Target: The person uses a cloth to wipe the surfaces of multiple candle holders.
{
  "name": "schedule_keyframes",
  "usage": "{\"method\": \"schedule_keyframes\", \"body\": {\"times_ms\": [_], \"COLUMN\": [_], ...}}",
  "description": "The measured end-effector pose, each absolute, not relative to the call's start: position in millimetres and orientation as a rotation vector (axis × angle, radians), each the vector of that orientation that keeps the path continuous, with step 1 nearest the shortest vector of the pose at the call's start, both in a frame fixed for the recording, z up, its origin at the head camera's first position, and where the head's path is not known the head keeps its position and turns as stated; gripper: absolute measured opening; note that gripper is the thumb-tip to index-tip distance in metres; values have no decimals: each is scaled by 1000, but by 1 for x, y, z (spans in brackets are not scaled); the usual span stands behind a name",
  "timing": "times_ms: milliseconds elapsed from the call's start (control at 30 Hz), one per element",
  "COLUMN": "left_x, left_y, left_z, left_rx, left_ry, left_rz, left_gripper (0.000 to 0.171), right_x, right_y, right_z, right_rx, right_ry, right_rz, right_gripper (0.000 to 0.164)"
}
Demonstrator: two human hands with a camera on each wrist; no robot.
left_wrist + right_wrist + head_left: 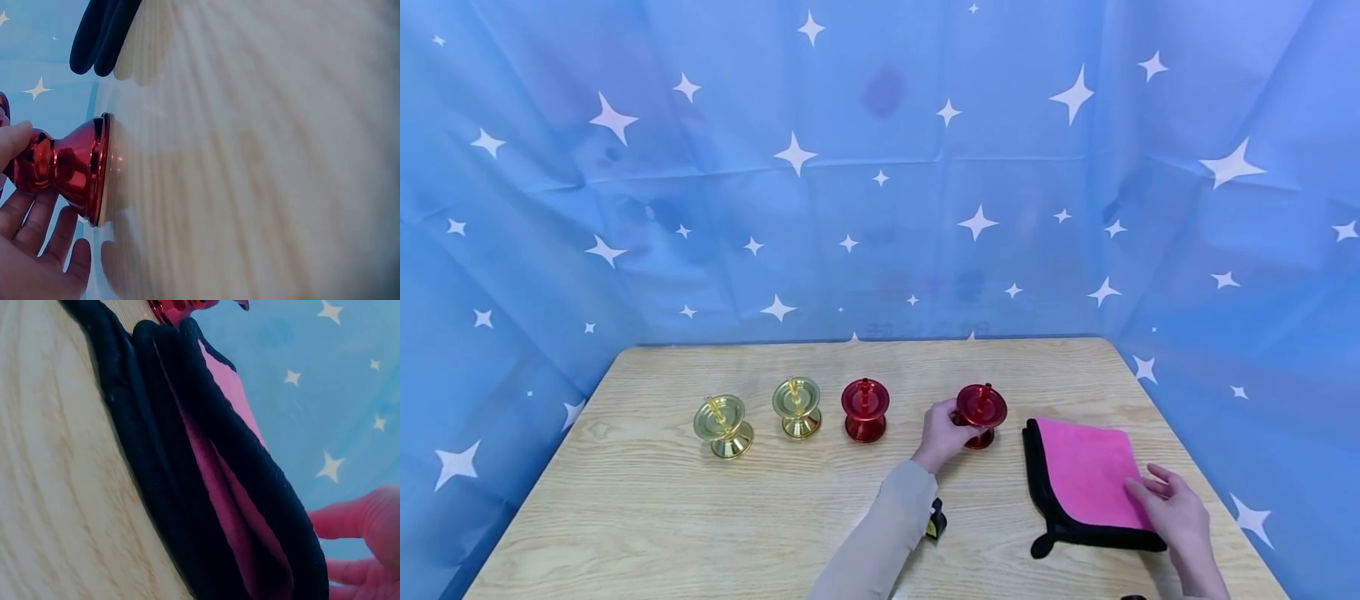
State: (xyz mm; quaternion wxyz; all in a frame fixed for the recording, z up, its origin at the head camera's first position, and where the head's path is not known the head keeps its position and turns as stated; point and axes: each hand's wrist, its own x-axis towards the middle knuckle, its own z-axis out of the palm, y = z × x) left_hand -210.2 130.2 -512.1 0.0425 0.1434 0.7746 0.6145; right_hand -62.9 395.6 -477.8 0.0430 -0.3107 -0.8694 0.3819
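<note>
With thumb and fingers around its stem, my left hand (pixel 943 437) holds a shiny red candle holder (pixel 982 407) at the right end of a row. In the left wrist view the flared foot of the red candle holder (pixel 81 169) is at the tabletop, and the outer fingers are spread below it. My right hand (pixel 1180 512) is at the right edge of a folded pink cloth (pixel 1090 471) with black trim, its fingers loosely bent. The right wrist view shows the folded layers of the cloth (pixel 244 450), with the fingertips by its far edge.
Left of the held one stand another red candle holder (pixel 865 408) and two gold ones (pixel 797 400), (pixel 721 421). A small black and yellow item (pixel 937 521) lies partly behind my left forearm. Starry blue curtain (pixel 880 208) surrounds the wooden table (pixel 700 525).
</note>
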Motion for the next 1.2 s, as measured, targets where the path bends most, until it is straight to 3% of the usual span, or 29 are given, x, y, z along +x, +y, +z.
{"method": "schedule_keyframes", "body": {"times_ms": [300,600,700,900,1200], "left_x": [-212,-214,-213,-212,-210], "left_y": [125,116,113,107,98], "left_z": [-513,-512,-511,-508,-504], "left_rx": [506,458,450,461,563], "left_ry": [2435,2444,2453,2521,2620], "left_rz": [1890,1877,1865,1814,1779], "left_gripper": [34,32,31,29,26], "right_x": [-66,-71,-70,-69,-69], "right_y": [406,416,415,412,402], "right_z": [-480,-483,-478,-468,-459], "right_rx": [-974,-1019,-1022,-983,-928], "right_ry": [-2677,-2774,-2768,-2744,-2735], "right_rz": [1249,1396,1454,1579,1522], "right_gripper": [67,93,85,52,52]}}
